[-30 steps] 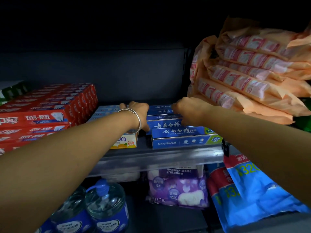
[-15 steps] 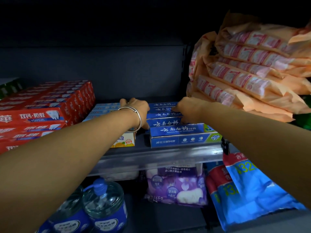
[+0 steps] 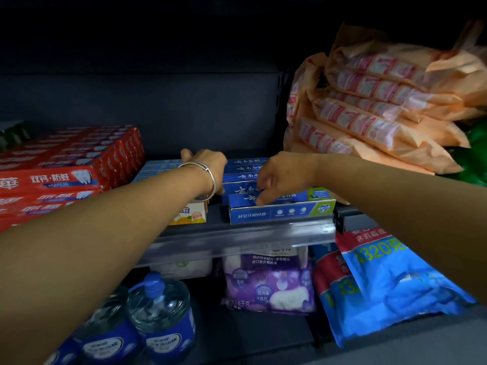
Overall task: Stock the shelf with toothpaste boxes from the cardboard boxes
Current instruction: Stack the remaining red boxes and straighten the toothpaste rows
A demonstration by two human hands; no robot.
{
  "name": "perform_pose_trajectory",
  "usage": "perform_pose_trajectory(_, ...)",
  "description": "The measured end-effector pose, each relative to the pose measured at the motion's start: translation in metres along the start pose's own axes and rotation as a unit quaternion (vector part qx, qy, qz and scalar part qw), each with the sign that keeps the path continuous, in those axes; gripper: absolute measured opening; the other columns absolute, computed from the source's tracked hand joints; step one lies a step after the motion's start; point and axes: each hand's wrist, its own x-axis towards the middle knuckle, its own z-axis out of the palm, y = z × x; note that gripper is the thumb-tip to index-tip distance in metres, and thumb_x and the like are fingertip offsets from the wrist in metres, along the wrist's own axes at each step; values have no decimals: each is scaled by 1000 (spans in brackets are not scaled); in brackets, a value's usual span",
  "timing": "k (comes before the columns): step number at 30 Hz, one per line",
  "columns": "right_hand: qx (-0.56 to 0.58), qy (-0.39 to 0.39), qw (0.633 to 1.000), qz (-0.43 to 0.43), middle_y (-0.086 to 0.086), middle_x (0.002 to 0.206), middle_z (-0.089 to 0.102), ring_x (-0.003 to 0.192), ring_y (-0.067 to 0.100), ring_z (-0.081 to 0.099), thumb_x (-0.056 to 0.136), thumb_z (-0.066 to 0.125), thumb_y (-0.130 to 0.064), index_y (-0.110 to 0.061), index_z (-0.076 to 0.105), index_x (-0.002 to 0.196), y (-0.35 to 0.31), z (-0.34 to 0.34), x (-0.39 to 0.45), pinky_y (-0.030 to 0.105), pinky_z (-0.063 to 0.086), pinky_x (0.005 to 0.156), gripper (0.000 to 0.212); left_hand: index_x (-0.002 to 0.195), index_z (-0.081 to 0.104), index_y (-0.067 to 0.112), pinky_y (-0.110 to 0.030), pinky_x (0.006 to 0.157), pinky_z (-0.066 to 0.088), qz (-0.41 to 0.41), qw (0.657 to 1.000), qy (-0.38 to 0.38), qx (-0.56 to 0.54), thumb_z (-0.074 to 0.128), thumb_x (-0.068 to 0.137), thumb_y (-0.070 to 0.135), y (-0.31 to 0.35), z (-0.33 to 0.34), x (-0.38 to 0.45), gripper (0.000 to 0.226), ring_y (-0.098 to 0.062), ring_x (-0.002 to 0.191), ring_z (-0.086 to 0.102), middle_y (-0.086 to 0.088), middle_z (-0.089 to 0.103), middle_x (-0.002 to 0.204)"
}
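Observation:
Several blue toothpaste boxes (image 3: pixel 279 210) lie in a row running back on the dark shelf (image 3: pixel 237 233). My right hand (image 3: pixel 284 177) rests on top of the front blue boxes, fingers curled down onto them. My left hand (image 3: pixel 208 167), with a silver bangle on the wrist, lies flat on the light blue boxes (image 3: pixel 158 167) to the left of that row, reaching toward the back. A small orange-and-white box (image 3: pixel 189 214) stands at the shelf front under my left wrist. No cardboard box is in view.
Red toothpaste boxes (image 3: pixel 66 175) are stacked at the left. Orange wrapped packs (image 3: pixel 382 114) pile up at the right. Below the shelf sit water bottles (image 3: pixel 158 312), a purple bag (image 3: pixel 268 280) and blue bags (image 3: pixel 390 280).
My right hand has drawn back toward the front blue boxes. My left hand has stayed on the boxes near the back. The view has shifted slightly.

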Motion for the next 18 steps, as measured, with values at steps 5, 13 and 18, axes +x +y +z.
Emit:
perform_pose_trajectory(5,-77,-32,996,13,9,122,55,107,26,55,80,69,-31,-10,54,126,-4,9,5,39,51,90,53,128,48,22,-40,90,28,-8,1000,5,-3,65,84,29,-6,-4,-11,48,-23,116,46,1,61,114)
perform_pose_trajectory(13,-153,136,979,-23,8,122,51,116,26,46,75,75,-33,-10,45,124,-24,23,8,31,39,75,62,125,51,22,-39,92,27,-15,999,2,-51,47,90,13,-14,-7,-17,36,-24,115,47,-1,60,118)
perform_pose_trajectory(18,-150,136,979,-20,9,120,51,114,28,48,78,73,-30,-10,47,122,-26,23,3,35,42,77,55,129,48,22,-36,94,33,14,996,-44,-77,51,85,18,-10,-14,-27,44,-23,112,52,2,58,123)
